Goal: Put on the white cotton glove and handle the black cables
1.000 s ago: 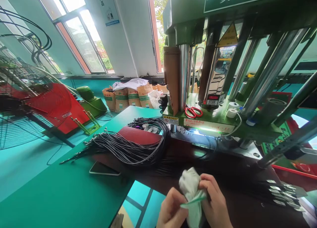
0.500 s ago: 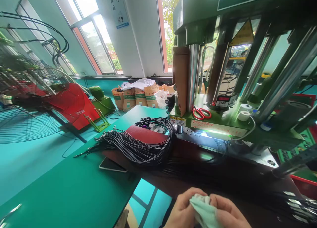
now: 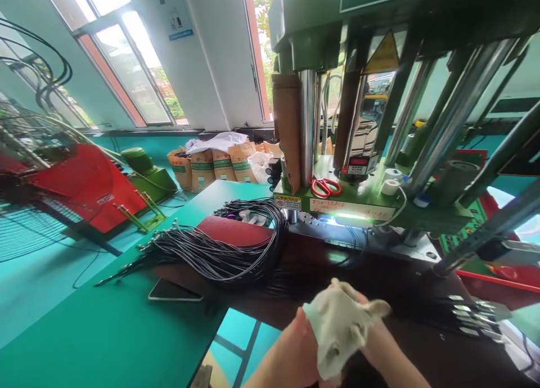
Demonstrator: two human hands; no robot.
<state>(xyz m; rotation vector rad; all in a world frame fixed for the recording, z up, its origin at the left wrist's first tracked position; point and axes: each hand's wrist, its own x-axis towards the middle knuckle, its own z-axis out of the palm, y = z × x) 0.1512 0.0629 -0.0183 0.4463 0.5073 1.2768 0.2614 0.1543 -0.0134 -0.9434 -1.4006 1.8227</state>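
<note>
The person's two bare hands are close together over the dark brown work surface (image 3: 413, 348), in front of the tall green machine with upright chrome columns (image 3: 312, 45). Between them is a crumpled off-white fabric glove with a pale green edge (image 3: 340, 332), held up clear of the surface, its limp finger ends sticking out towards the right hand.

The left hand (image 3: 300, 340) meets the glove at the green edge, thumb side showing; its other fingers are hidden by the fabric, so whether they are clenched or loose cannot be told. The right hand (image 3: 375, 334) is behind the glove's far side — its fingers are covered too, and their grip cannot be made out.

Beyond the hands, to the left, a thick looped bundle of black cables (image 3: 236, 258) lies across the table, with a dark flat phone with a pale rim (image 3: 175, 290) near it on the green tabletop (image 3: 122, 326). Red-handled scissors (image 3: 325, 189) rest on the machine's ledge — well apart from both hands.
</note>
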